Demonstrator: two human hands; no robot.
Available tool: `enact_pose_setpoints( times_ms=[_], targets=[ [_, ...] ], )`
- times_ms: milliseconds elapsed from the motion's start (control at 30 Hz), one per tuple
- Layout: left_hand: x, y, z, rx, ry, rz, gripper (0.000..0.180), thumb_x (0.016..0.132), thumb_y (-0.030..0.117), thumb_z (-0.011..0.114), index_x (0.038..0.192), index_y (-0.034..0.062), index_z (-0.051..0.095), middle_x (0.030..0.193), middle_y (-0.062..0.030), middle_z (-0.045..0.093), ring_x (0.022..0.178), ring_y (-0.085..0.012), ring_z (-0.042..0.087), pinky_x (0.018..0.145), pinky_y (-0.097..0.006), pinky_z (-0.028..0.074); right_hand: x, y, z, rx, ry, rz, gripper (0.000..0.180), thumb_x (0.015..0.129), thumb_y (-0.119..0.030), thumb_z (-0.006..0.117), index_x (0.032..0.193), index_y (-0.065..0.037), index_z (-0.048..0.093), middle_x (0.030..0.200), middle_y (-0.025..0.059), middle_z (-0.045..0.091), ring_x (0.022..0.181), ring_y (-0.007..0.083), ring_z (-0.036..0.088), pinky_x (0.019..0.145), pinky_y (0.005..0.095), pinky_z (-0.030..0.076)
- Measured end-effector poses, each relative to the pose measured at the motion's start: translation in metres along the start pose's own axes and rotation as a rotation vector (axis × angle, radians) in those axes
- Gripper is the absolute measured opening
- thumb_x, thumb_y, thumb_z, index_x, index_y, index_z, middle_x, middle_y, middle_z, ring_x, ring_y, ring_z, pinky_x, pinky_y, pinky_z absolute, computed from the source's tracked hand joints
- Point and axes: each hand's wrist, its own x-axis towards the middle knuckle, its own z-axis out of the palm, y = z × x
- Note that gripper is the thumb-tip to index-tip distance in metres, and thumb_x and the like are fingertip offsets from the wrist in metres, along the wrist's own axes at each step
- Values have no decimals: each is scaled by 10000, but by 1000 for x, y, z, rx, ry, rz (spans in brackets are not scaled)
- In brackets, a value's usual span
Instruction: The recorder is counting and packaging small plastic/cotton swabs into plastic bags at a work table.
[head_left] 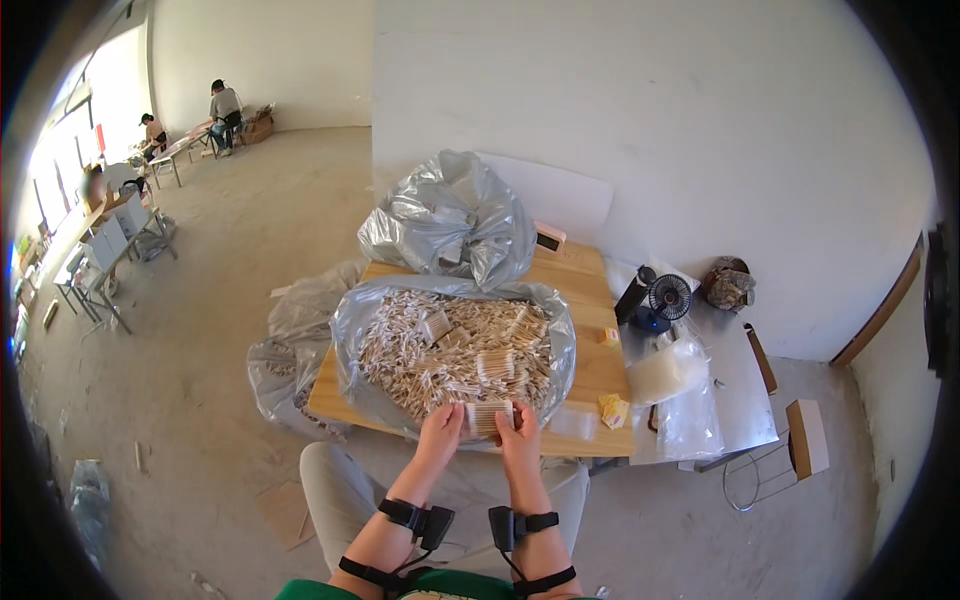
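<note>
A bare, unfinished workroom used for hand sorting.
Raw concrete floor [250, 250], plain white walls [700, 120], simple wooden table [585, 290], and other workers at tables [185, 148] filled it.

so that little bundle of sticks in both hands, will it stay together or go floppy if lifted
The bundle of sticks is probably light, being thin pale sticks. It looks pinched between the left hand and right hand; whether anything ties it is unclear, so sticks might slide out and scatter. Each stick likely stays stiff.
</note>
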Motion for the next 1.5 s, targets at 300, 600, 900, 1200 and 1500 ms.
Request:
enact_pose_setpoints(
  times_ms=[300,600,900,1200,1500],
  targets=[
    [-12,15,-32,-163,-412,-122,217,891,191,551,780,10,598,656,-26,586,580,-92,551,512,-242,421,-4,-7,-6,1,-19,44,297,888,-123,577,1163,-27,518,931,21,585,626,37,478,490,187,354],
    [-17,7,-15,-465,-267,-144,198,874,174,578,727,42,566,626,23,522,569,-53,484,491,-210,359,-4,-2,-6,-633,13,-535,318,805,-73,643,1103,-13,546,878,89,605,701,197,573,590,289,462],
    [-15,-5,2,-276,-86,72,173,870,158,600,756,28,602,652,12,544,599,-73,479,521,-227,367,-27,-33,16,-647,-243,-463,263,762,44,604,1019,-8,586,851,136,618,766,254,626,659,322,493],
    [-20,12,-7,3,-72,242,151,832,137,608,759,5,600,652,-115,563,586,-214,549,530,-313,405,-25,-22,11,-562,-237,-349,266,788,66,581,1048,11,578,871,121,656,798,175,643,714,273,502],
    [-20,11,-11,74,-102,297,147,831,147,624,783,11,596,672,-110,551,601,-211,526,547,-314,405,-25,-21,11,-586,-248,-323,267,793,67,569,1051,-1,561,819,96,648,739,148,624,658,269,495]
  ],
)
